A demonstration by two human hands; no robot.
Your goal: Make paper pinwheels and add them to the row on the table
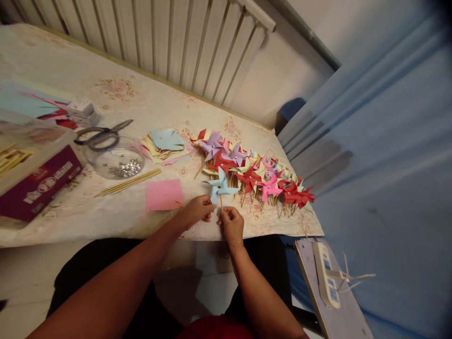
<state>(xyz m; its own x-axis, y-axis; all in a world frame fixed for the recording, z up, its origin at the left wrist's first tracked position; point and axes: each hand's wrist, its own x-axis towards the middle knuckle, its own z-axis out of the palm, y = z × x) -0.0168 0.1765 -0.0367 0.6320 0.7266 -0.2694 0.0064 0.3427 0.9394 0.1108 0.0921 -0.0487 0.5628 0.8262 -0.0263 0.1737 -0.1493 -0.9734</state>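
Note:
A light blue paper pinwheel (219, 185) on a thin wooden stick stands in front of me at the table's near edge. My right hand (233, 225) pinches its stick just below the blades. Beside the lower left blade is my left hand (200, 209), its fingers curled closed. Whether those fingers grip the blade's edge or only touch it, I cannot tell. Just beyond lie many finished pinwheels, among them a red one (249, 180), a pink one (270, 187) and a purple one (213, 145). Left of my hands is a pink paper square (164, 194).
Several loose sticks (129, 182) lie near a clear round dish (120, 165) of small metal pins. Behind are black-handled scissors (102, 135) and stacked cut paper (165, 143). A plastic box (42, 181) stands at left. A power strip (326, 275) rests lower right, by a blue curtain (381, 165).

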